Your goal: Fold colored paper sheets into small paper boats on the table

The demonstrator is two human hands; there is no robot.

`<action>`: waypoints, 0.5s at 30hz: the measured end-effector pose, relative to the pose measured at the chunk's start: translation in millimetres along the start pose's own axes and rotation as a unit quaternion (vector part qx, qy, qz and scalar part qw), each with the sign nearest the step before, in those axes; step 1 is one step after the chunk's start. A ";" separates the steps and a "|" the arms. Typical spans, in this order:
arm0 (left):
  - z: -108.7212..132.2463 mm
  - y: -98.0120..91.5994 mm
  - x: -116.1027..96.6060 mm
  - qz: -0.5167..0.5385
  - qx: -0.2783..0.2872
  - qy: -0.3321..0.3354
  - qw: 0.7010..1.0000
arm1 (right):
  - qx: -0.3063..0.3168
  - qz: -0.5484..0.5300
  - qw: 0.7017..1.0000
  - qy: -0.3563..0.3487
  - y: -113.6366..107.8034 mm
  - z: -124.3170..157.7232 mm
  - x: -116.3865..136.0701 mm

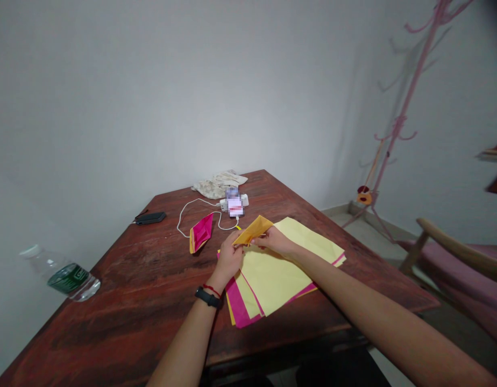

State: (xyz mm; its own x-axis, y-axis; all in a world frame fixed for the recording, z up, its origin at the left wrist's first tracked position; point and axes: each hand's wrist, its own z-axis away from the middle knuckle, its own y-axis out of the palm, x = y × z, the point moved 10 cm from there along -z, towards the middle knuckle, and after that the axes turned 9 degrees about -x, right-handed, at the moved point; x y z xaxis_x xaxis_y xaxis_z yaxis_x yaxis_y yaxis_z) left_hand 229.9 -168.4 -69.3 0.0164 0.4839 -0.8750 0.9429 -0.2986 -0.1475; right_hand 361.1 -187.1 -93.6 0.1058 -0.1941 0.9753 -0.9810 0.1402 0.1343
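Observation:
A folded piece of orange-yellow paper (pixel 254 229) is held up between my two hands, above a stack of paper sheets. My left hand (pixel 231 255) grips its left end, fingers closed on it. My right hand (pixel 276 240) pinches its right lower edge, thumb and fingers together. Beneath them lies the stack, pale yellow sheets (pixel 289 269) on top with magenta sheets (pixel 242 312) and orange edges showing below. To the left of my hands stands a folded pink and yellow paper piece (pixel 201 234), opened like a small pocket.
A tilted-looking water bottle (pixel 66 277) is at the table's left edge. A black power bank or phone (pixel 150 218), a white cable (pixel 184 210), a lit phone (pixel 235 207) and a crumpled cloth (pixel 218 184) lie toward the back. A pink coat rack (pixel 410 102) and wooden chair (pixel 454 242) stand right.

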 end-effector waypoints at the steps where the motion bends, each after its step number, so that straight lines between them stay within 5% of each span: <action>1: -0.4 -0.7 -0.1 -0.005 -0.002 0.003 1.000 | 0.000 -0.002 1.000 0.002 0.2 0.4 0.1; 15: -6.3 -12.4 -2.3 -0.003 -0.044 0.016 0.999 | 0.018 -0.008 1.000 0.021 6.0 3.6 1.6</action>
State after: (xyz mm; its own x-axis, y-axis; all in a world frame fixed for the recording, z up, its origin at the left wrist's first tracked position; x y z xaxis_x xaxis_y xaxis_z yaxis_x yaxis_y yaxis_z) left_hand 220.3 -160.7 -62.6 0.0208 0.5120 -0.8587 0.9685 -0.2233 -0.1097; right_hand 354.8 -190.0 -91.8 0.1266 -0.1552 0.9797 -0.9843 0.1029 0.1435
